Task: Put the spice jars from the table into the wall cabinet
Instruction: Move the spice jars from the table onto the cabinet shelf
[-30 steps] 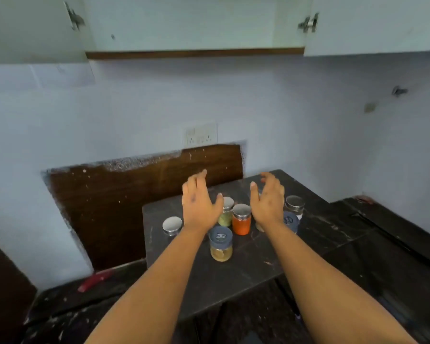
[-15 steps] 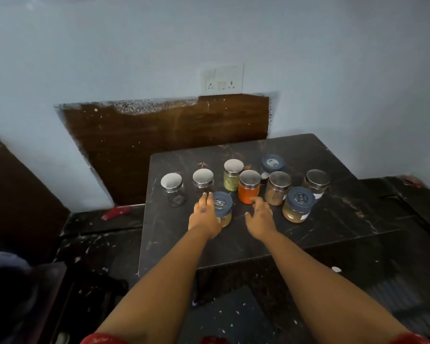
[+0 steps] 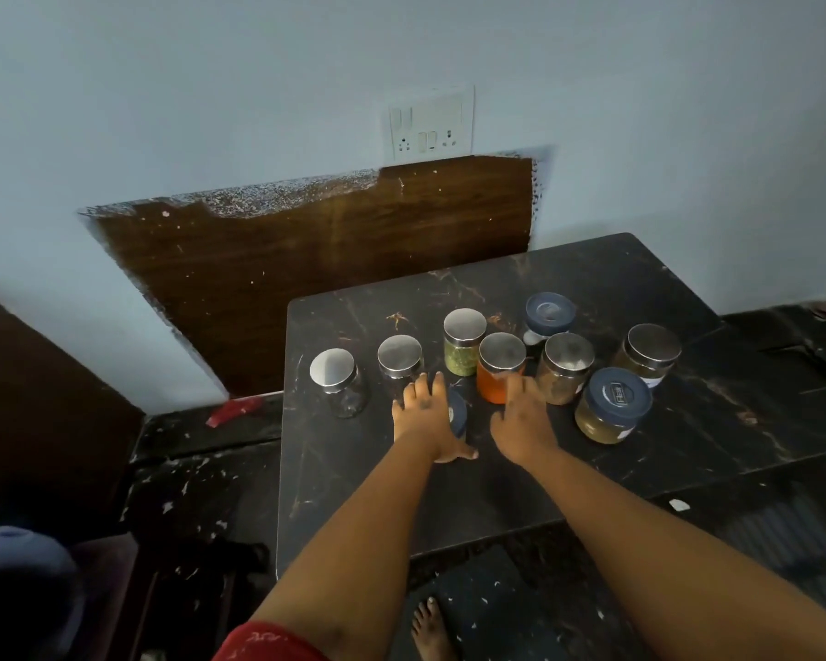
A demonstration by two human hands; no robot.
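Several spice jars stand on the dark marble table (image 3: 449, 498). My left hand (image 3: 425, 419) lies over a blue-lidded jar (image 3: 458, 413), fingers stretched forward and thumb out to the near side. The fingertips of my right hand (image 3: 520, 419) reach the orange jar (image 3: 497, 376). Around them stand a green jar (image 3: 463, 343), a brown jar (image 3: 566, 369), two silver-lidded clear jars (image 3: 338, 381) (image 3: 400, 357), a blue-lidded mustard jar (image 3: 613, 407), a blue-lidded jar at the back (image 3: 549, 314) and a silver-lidded jar at the far right (image 3: 649, 353). The wall cabinet is out of view.
The pale wall behind the table carries a socket plate (image 3: 430, 124) and a brown wood panel (image 3: 306, 260). A red scrap (image 3: 232, 412) lies on the dark floor to the left. My bare foot (image 3: 430, 627) shows below the table edge. Dark furniture (image 3: 44, 398) stands at the left.
The view has tilted down and the cabinet has left the frame. Both hands came down from the air to the jars: the left onto the blue-lidded jar, the right to the orange one.
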